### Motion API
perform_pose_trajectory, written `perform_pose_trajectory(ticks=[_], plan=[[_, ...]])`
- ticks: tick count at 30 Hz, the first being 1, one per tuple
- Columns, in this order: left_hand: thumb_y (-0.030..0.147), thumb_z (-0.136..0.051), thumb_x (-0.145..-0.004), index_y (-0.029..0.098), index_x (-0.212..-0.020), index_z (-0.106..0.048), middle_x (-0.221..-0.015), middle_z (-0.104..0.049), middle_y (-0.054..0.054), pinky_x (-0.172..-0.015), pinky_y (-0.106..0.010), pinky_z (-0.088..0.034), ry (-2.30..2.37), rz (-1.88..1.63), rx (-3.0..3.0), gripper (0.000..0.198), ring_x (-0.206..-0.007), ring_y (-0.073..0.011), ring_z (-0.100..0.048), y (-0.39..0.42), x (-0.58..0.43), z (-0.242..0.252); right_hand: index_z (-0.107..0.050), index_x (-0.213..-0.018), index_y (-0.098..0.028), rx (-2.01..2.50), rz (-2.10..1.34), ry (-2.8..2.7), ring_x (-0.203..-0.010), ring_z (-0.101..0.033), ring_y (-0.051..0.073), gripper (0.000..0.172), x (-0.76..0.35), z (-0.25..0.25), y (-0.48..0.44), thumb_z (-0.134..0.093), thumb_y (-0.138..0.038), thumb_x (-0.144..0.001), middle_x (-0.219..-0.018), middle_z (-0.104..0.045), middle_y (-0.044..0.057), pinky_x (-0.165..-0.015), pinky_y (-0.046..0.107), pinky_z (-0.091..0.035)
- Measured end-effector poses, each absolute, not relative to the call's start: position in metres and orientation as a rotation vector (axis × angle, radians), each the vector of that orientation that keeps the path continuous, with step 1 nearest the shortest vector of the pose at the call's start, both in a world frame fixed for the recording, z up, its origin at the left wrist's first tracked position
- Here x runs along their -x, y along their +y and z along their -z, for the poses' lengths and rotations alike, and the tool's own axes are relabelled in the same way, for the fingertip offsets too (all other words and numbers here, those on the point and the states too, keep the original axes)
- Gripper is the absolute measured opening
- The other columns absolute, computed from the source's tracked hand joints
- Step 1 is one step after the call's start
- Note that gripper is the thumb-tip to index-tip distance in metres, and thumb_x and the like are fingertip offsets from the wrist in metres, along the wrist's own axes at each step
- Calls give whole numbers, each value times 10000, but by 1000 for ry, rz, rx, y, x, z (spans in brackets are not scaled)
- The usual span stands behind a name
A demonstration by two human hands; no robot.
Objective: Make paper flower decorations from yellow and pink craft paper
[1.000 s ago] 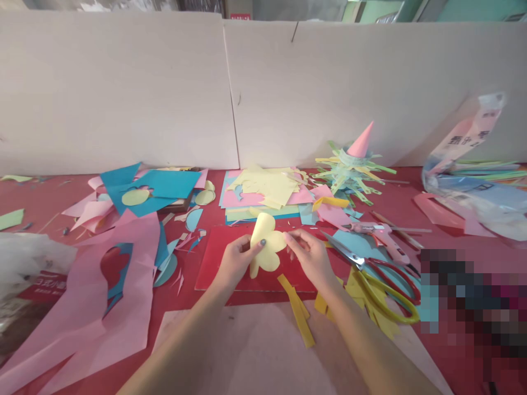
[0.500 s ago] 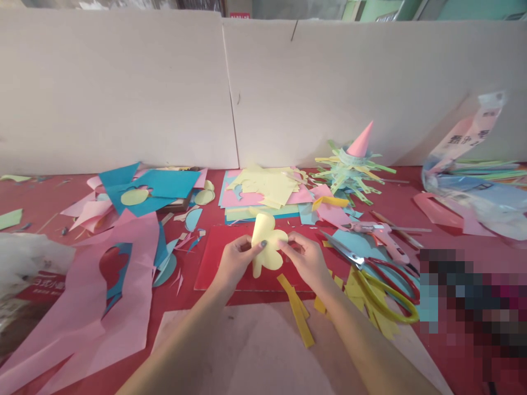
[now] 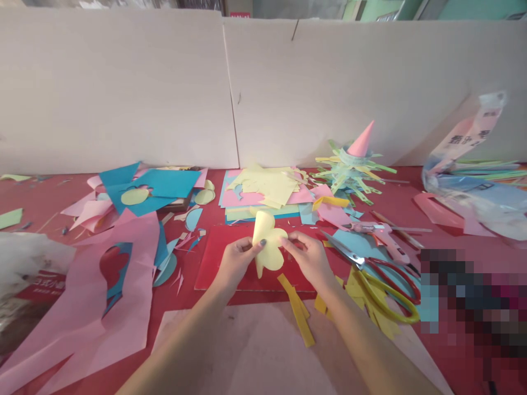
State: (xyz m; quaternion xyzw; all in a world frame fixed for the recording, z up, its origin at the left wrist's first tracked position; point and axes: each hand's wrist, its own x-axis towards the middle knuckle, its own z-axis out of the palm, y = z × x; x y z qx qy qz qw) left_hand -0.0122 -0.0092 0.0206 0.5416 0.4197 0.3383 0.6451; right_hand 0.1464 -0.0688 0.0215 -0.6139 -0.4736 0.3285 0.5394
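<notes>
A pale yellow paper cutout [image 3: 267, 244] with rounded lobes is held upright over a red mat [image 3: 214, 258]. My left hand [image 3: 235, 262] pinches its left edge, thumb in front. My right hand [image 3: 309, 258] is closed on its right lobe with fingers curled. Scissors [image 3: 370, 274] with red and yellow handles lie just right of my right hand. A pink glue gun [image 3: 381, 235] rests beyond them.
Pink sheets with holes [image 3: 119, 285] and blue scraps [image 3: 152, 189] cover the left. A stack of coloured paper [image 3: 263, 192] and a pink cone on green strips [image 3: 354, 159] stand behind. Yellow strips [image 3: 298, 312] lie near my wrists. Cardboard walls [image 3: 123, 93] close the back.
The yellow cutout has shifted slightly right and turned a little between my fingers; both hands stay closed on it.
</notes>
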Motion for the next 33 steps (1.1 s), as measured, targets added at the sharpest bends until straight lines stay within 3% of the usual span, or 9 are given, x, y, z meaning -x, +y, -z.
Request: perform_pose_trajectory(ticks=[8,14,20,33], plan=[[427,-694,-663,151,-726,-642,-749,-672,-33,-650,-250,-458,914,-818,-1187,288,-716,-172,-608,-9,12,-17,-625,-758,-196,1434,-817,-1123,-744,-579,165,249,-146,-22,-69,-595,-444,-764,-763,-636,16,-669,248,-429],[397,-706,-660,149,-731,-645,-735,-665,-27,-632,-228,-444,886,-863,-1175,265,-708,-158,-598,-8,13,-11,-375,-545,-190,1465,-726,-1100,-556,-374,105,413,-145,-27,-72,-476,-464,-837,-540,-350,-41,-553,231,-313],[427,-685,-680,151,-753,-663,-735,-672,-33,-626,-231,-454,920,-865,-1162,286,-698,-159,-604,-8,12,-12,-480,-600,-185,1422,-777,-1114,-628,-433,119,359,-143,-28,-73,-475,-450,-843,-615,-463,-21,-613,231,-342],[437,-703,-652,153,-824,-691,-758,-685,-43,-632,-238,-463,887,-860,-1174,332,-706,-170,-613,-9,12,-12,-448,-577,-192,1458,-746,-1135,-599,-423,125,396,-143,-29,-72,-459,-502,-823,-578,-442,-18,-567,237,-347]])
